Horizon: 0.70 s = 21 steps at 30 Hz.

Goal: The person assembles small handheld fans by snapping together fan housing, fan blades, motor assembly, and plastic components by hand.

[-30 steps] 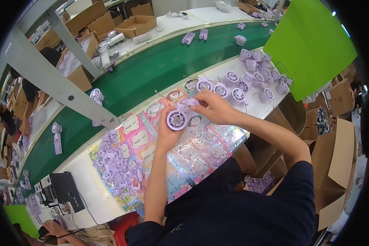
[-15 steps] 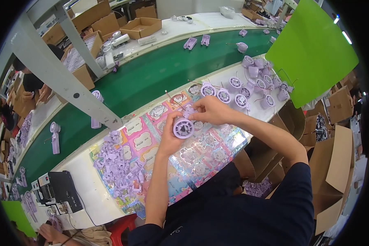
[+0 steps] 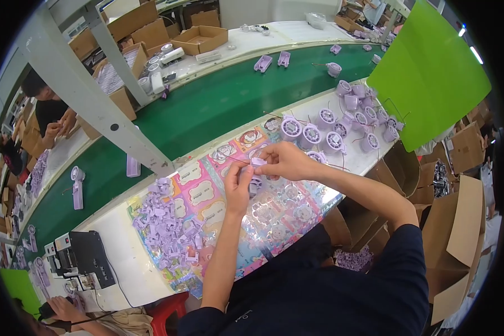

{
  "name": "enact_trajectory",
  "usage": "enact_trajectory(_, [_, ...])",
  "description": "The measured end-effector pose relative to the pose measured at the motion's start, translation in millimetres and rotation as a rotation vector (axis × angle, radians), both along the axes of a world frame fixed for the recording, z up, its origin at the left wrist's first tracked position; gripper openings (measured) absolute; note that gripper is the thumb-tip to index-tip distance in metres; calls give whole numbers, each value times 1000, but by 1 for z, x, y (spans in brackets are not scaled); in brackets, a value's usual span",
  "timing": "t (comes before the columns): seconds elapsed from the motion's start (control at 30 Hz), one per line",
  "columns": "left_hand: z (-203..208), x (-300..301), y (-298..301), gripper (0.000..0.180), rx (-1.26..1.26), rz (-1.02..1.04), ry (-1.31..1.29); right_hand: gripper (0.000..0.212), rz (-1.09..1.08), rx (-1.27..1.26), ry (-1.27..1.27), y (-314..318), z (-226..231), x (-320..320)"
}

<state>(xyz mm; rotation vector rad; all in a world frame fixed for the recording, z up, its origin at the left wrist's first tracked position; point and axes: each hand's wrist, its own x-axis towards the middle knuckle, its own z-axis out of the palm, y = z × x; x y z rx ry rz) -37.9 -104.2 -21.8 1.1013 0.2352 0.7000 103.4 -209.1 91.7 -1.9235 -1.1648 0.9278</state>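
Fingers (image 3: 274, 153) of both hands are clamped on one lilac round housing (image 3: 256, 186), held just above the pink patterned sheet (image 3: 213, 215) on the table (image 3: 120, 227); the left hand (image 3: 238, 190) grips its side, the right hand (image 3: 291, 161) its top. Half a second ago its ring showed full-face; now it's turned, and only part shows beside the left thumb. Under the table, a cardboard box (image 3: 379, 242) holds small lilac pieces (image 3: 354, 259). I count two lilac trough-shaped parts (image 3: 263, 64) side by side on the green belt (image 3: 213, 92), and one red stool (image 3: 168, 315) by the table.
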Motion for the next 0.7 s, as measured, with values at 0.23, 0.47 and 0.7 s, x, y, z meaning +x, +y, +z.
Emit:
enact_trajectory(0.23, [4,-5,12,6,-205,84,-53,23,98,88,-52,18,-8,-1])
enact_trajectory(0.47, [7,-8,29,9,-324,52,-83,24,166,85,-43,42,-5,6])
enact_trajectory(0.7, [1,9,28,11,-195,389,132,37,348,-77,-269,123,-22,111])
